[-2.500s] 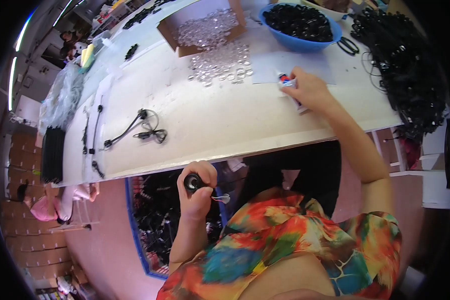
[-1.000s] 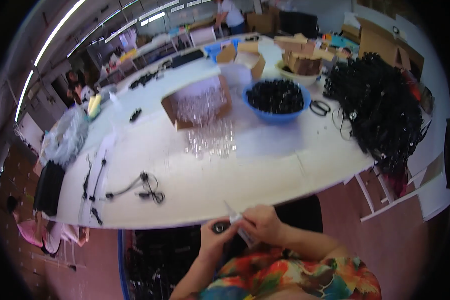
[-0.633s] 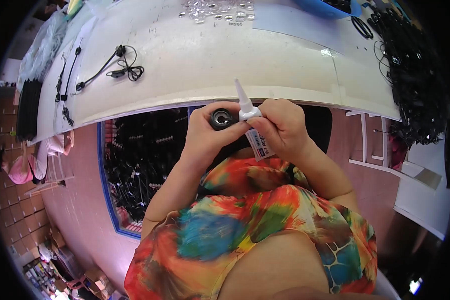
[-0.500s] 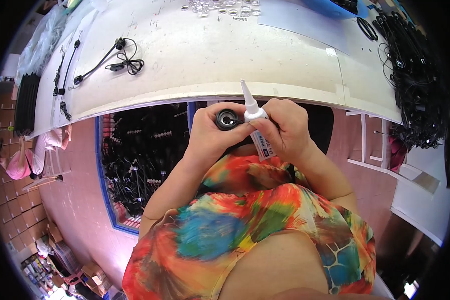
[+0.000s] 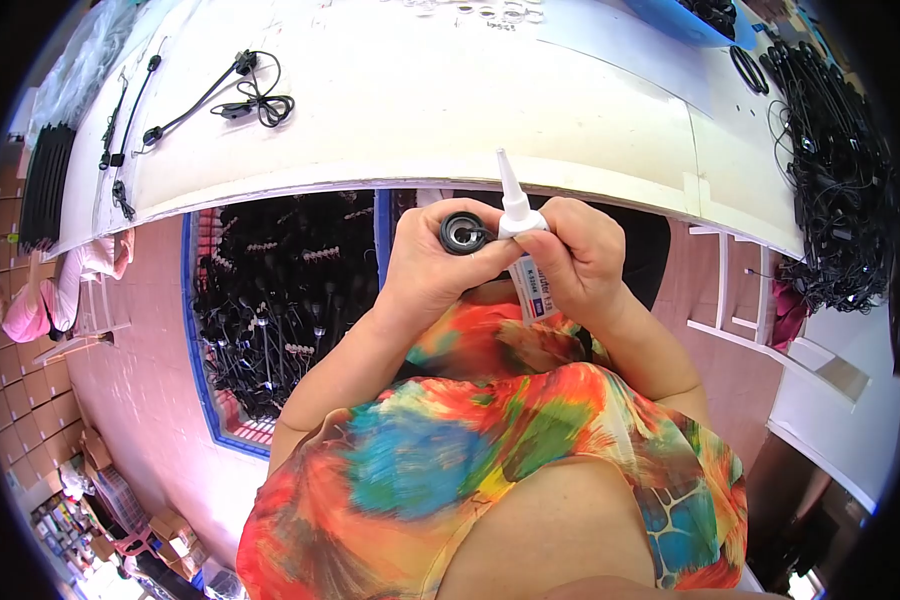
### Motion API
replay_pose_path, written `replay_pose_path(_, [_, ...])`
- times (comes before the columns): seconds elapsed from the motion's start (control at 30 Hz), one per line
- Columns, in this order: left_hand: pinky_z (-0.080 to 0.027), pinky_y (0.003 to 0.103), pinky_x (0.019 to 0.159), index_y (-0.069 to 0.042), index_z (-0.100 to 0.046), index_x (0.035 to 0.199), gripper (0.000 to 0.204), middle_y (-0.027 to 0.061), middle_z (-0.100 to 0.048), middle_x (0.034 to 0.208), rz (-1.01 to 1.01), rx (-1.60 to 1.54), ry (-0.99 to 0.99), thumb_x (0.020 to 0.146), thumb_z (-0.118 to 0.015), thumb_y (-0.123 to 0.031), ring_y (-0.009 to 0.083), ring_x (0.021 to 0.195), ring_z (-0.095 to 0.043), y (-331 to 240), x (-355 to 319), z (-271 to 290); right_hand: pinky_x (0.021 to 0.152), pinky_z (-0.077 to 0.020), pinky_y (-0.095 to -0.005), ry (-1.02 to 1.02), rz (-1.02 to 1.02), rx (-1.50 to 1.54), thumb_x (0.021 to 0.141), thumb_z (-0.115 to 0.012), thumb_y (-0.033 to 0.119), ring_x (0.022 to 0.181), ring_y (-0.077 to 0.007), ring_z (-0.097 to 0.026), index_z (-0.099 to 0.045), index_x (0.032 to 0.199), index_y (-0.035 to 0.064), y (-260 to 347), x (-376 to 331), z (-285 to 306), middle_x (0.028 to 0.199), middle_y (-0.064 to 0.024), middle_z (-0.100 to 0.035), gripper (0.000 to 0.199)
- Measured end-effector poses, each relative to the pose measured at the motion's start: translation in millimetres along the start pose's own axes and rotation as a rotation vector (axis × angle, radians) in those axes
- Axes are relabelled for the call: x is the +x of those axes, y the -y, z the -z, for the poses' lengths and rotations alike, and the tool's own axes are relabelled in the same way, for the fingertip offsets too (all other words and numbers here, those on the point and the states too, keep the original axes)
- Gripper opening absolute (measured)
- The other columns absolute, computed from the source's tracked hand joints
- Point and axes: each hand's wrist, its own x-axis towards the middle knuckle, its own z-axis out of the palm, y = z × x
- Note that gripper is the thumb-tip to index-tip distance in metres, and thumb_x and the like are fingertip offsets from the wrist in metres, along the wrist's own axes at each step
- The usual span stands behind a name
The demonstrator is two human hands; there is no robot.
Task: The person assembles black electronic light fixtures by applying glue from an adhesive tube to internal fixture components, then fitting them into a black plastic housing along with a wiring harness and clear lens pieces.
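My left hand (image 5: 420,255) is closed round a short black round piece (image 5: 447,232), whose open end faces up and shows a pale ring inside. Beside it, my right hand (image 5: 588,250) grips a white glue bottle (image 5: 522,222) with a long tapered nozzle pointing up and away from me. The bottle's labelled lower part hangs below my fingers. Both hands meet just in front of the near edge of the white table (image 5: 390,130), and my left fingertips reach close to the bottle's neck. The nozzle tip is apart from the black piece.
On the table lie a black gooseneck cord (image 5: 200,105), several clear discs (image 5: 487,12) and a blue bowl (image 5: 680,22). Black cables (image 5: 838,170) heap at the right. A blue-rimmed crate (image 5: 198,370) of black parts stands below left. Another person (image 5: 30,310) is at far left; a white stool (image 5: 735,290) stands right.
Both hands, with the black piece and the glue bottle, sit slightly farther right in the picture. The whole view has shifted a little. Both grips look the same.
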Motion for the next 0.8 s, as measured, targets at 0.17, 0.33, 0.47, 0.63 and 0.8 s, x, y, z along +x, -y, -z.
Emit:
replay_pose_path(0.17, [-0.044,0.017,0.057,0.001,-0.062,0.080,0.013,0.0009,-0.060,0.070,-0.016,-0.039,0.005,0.071,-0.067,-0.007,0.0030,0.064,-0.054,1.2,-0.5,0.5,0.043,-0.0331,-0.0321,-0.001,0.011,0.001,0.079,-0.059,0.018,0.046,-0.0251,-0.042,-0.050,0.064,0.0033,0.1,-0.1,-1.1,0.055,-0.0090,-0.043,0.023])
replay_pose_path(0.33, [-0.044,0.017,0.056,0.001,-0.062,0.080,0.013,0.0004,-0.060,0.069,-0.032,-0.057,-0.001,0.071,-0.067,-0.007,0.0027,0.063,-0.053,2.8,0.2,0.5,0.042,-0.0323,-0.0321,0.000,0.019,0.007,0.078,-0.060,0.018,0.045,-0.0246,-0.042,-0.048,0.062,0.0034,-1.4,0.6,-1.9,0.054,-0.0090,-0.041,0.025])
replay_pose_path(0.47, [-0.043,0.017,0.052,0.000,-0.062,0.079,0.012,-0.0008,-0.058,0.067,-0.023,-0.071,-0.006,0.071,-0.067,-0.007,0.0021,0.060,-0.052,4.1,0.6,0.5,0.041,-0.0321,-0.0318,-0.009,0.003,0.018,0.078,-0.060,0.018,0.044,-0.0243,-0.042,-0.047,0.061,0.0035,1.2,1.4,-2.6,0.053,-0.0090,-0.041,0.026])
replay_pose_path(0.63, [-0.041,0.016,0.050,0.000,-0.062,0.078,0.012,-0.0017,-0.058,0.065,-0.029,0.010,-0.011,0.070,-0.067,-0.007,0.0014,0.059,-0.051,3.6,1.7,1.6,0.041,-0.0326,-0.0310,-0.001,-0.040,0.047,0.078,-0.061,0.017,0.043,-0.0235,-0.042,-0.049,0.061,0.0033,2.0,2.0,-3.0,0.052,-0.0087,-0.041,0.025])
replay_pose_path(0.8, [-0.041,0.016,0.051,0.000,-0.062,0.078,0.012,-0.0019,-0.057,0.065,-0.023,-0.048,0.000,0.070,-0.067,-0.006,0.0013,0.059,-0.050,2.8,2.4,1.8,0.041,-0.0332,-0.0304,0.001,-0.042,0.053,0.078,-0.061,0.018,0.044,-0.0233,-0.043,-0.051,0.062,0.0030,2.1,3.2,-2.9,0.052,-0.0086,-0.042,0.024])
